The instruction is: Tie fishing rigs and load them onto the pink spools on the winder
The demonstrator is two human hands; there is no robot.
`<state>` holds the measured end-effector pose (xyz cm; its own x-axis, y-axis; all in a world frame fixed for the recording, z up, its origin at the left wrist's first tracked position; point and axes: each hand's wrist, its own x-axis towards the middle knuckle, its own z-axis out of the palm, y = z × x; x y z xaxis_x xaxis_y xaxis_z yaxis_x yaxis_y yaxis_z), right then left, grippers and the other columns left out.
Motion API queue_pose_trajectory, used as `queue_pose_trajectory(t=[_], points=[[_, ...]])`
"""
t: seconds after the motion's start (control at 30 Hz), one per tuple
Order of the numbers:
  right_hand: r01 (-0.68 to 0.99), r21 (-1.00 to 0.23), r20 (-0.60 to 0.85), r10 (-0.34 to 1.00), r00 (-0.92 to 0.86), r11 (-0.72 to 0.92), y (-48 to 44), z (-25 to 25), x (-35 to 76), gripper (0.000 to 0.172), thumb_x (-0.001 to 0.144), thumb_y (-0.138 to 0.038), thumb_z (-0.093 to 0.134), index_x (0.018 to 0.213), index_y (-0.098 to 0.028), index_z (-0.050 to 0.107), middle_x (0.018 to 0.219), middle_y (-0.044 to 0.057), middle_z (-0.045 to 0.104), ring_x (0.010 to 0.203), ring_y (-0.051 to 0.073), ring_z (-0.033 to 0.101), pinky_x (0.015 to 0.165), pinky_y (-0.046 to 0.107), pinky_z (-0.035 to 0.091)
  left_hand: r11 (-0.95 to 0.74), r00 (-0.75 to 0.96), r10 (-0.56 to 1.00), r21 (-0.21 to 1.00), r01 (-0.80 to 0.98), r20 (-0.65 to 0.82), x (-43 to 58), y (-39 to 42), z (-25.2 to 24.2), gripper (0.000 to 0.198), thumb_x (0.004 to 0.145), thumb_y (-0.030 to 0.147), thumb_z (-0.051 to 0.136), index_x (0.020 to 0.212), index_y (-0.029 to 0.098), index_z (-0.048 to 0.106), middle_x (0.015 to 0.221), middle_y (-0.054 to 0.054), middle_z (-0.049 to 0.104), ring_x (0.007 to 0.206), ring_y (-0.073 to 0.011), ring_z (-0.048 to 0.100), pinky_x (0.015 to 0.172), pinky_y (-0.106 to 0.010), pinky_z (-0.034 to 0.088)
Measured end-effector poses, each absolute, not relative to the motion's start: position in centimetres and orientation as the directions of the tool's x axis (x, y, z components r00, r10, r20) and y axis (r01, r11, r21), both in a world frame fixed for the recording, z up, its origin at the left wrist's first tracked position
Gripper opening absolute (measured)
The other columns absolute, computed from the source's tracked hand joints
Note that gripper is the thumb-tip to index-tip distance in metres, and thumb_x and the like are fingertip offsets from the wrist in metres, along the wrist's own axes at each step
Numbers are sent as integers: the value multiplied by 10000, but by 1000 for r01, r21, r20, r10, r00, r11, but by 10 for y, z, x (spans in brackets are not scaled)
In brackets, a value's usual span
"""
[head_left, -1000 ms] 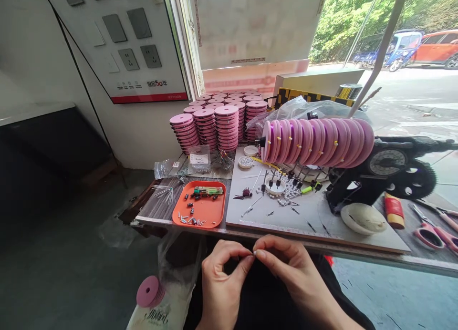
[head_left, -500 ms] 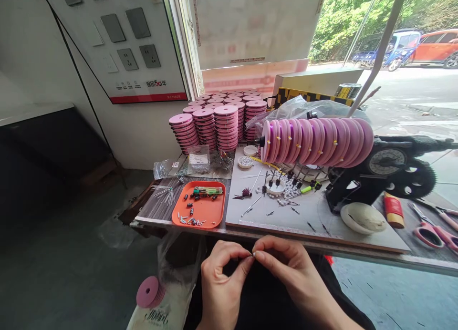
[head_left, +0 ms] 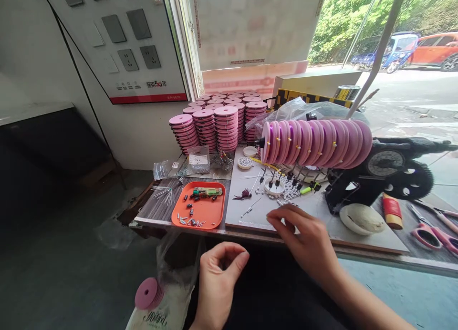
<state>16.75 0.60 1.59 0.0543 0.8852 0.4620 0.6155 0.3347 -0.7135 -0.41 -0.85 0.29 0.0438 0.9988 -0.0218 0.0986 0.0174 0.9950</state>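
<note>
My left hand [head_left: 221,278] hovers over my lap, thumb and forefinger pinched together; whatever lies between them is hidden. Over the front edge of the pale board [head_left: 250,215] is my right hand [head_left: 302,232], its thumb and fingertips closed, and anything in them is too small to make out. Beyond it lie scattered white beads [head_left: 289,187] and a small white dish [head_left: 275,187] with black-bodied thin pieces in it. To the left, an orange tray [head_left: 198,215] holds small black parts, small metal bits and a green-and-clear tube.
A black winding machine [head_left: 358,170] carries a row of pink spools [head_left: 315,141]. Stacked pink spools [head_left: 226,125] stand behind. At right are a pale bowl [head_left: 362,219], a red-wrapped roll [head_left: 391,211] and pink-handled scissors [head_left: 427,234]. A bag [head_left: 153,318] with a pink spool sits below left.
My hands were together at the fingertips over my lap. My right hand has moved away, forward and right over the board's edge; my left has stayed nearly in place.
</note>
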Motion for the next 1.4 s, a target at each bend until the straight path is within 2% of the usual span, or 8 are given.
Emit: queue_pose_trajectory(t=[0.13, 0.27, 0.37, 0.47, 0.67, 0.83, 1.1, 1.4], points=[[938, -228, 465, 876, -131, 261, 38, 7, 182, 217, 827, -165, 460, 726, -180, 651, 728, 58, 657, 659, 179, 595, 610, 264, 414, 267, 168, 958, 938, -220, -233, -4, -7, 1, 115, 659, 257, 703, 671, 153, 655, 563, -3, 637, 535, -97, 542, 565, -198, 429], [970, -111, 421, 895, -149, 214, 47, 5, 182, 209, 805, -126, 494, 689, -169, 661, 704, 63, 661, 620, 185, 598, 574, 268, 409, 342, 212, 936, 869, -356, -282, -4, -6, 1, 162, 657, 291, 709, 629, 141, 655, 584, -26, 666, 562, -118, 590, 578, -217, 469], [948, -190, 501, 855, -131, 256, 32, 10, 177, 207, 840, -162, 464, 784, -166, 664, 733, 66, 659, 674, 190, 601, 627, 277, 432, 342, 188, 938, 866, -364, -291, -3, -6, 0, 135, 622, 238, 741, 620, 138, 649, 580, -13, 664, 561, -109, 596, 574, -202, 476], [798, -448, 593, 802, -72, 403, 6, 18, 169, 209, 865, -195, 437, 831, -159, 640, 707, 53, 634, 660, 157, 588, 608, 244, 447, 345, 180, 937, 872, -348, -300, -3, -6, -3, 192, 583, 174, 767, 745, 155, 666, 608, -4, 680, 576, -102, 612, 599, -190, 476], [448, -790, 460, 888, -16, 417, -24, 18, 150, 149, 841, -192, 491, 816, -181, 638, 682, 15, 633, 600, 113, 599, 533, 171, 457, 312, 188, 946, 894, -321, -263, -2, -10, -4, 167, 597, 202, 757, 735, 142, 685, 643, -32, 698, 600, -131, 632, 609, -217, 493], [431, -803, 452, 892, -9, 411, -26, 12, 144, 161, 843, -216, 494, 811, -183, 649, 664, 19, 631, 587, 118, 603, 520, 180, 474, 235, 134, 968, 949, -212, -210, 0, -10, 4, 131, 605, 245, 746, 673, 145, 695, 595, -35, 691, 564, -133, 616, 590, -218, 479], [575, -613, 634, 772, -49, 541, -27, 5, 139, 164, 852, -173, 469, 833, -178, 632, 631, 22, 615, 558, 126, 576, 507, 212, 472, 150, 132, 981, 986, -68, -140, 4, -11, 9, 141, 627, 283, 720, 643, 146, 690, 564, -26, 665, 564, -144, 588, 588, -231, 464], [455, -765, 480, 875, -68, 455, -28, 8, 138, 145, 833, -138, 478, 765, -183, 597, 645, 3, 578, 565, 99, 556, 506, 175, 437, 145, 171, 977, 984, -104, -126, 2, -13, 4, 118, 668, 263, 697, 664, 148, 671, 554, 4, 634, 552, -106, 558, 577, -193, 447]])
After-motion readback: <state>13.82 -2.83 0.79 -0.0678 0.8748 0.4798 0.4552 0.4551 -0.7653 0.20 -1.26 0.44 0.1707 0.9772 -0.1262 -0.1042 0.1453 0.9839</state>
